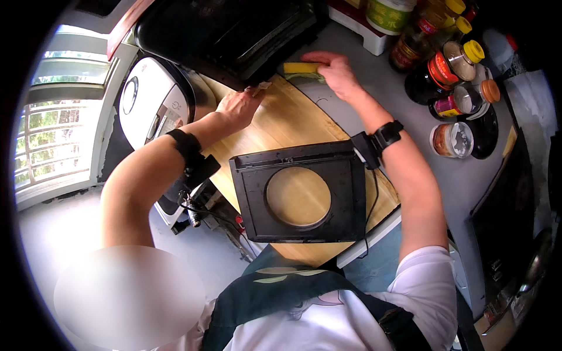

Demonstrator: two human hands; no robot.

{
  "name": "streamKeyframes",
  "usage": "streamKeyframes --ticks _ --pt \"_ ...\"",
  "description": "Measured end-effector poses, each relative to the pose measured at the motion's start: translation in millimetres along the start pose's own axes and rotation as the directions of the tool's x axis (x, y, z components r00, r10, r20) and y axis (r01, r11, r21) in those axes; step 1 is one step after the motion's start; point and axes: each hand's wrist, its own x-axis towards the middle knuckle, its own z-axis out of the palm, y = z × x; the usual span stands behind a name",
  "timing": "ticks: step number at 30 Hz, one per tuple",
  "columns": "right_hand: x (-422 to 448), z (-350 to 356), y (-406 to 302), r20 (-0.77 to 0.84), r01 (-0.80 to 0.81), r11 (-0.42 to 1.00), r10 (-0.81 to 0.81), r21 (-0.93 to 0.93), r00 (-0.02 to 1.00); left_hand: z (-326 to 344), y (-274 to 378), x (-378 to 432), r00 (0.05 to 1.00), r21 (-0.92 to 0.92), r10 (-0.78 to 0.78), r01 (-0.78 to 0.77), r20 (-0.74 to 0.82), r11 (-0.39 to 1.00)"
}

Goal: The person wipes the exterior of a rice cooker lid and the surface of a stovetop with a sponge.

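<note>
My right hand (342,75) holds a yellow and green sponge (303,68) above the grey countertop (327,98), beside a large black appliance (206,39). At the lower edge of that appliance is my left hand (241,107), its fingers partly hidden. A small crumpled pale piece (263,86) shows by its fingertips; whether it is held I cannot tell. Nearer my body, a black panel (252,197) with a round opening lies on a wooden board (285,118). Pale material shows through the opening.
A white rice cooker (151,98) stands left, near the barred window (61,136). Several sauce bottles (448,66) and a small jar (452,139) line the right side. A green-labelled tub (390,15) stands at the back. A black cable (373,197) hangs from my right wrist device.
</note>
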Motion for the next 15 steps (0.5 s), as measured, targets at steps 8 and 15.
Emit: streamKeyframes --ticks 8,15 --pt "14.4 47.8 24.5 0.414 0.329 0.681 -0.042 -0.654 0.909 23.4 4.5 33.2 0.99 0.068 -0.143 0.142 0.014 0.988" --pt "5.3 50.4 -0.2 0.555 0.422 0.587 0.057 -0.691 0.83 31.5 1.8 27.0 0.979 0.011 -0.199 0.199 0.04 0.98"
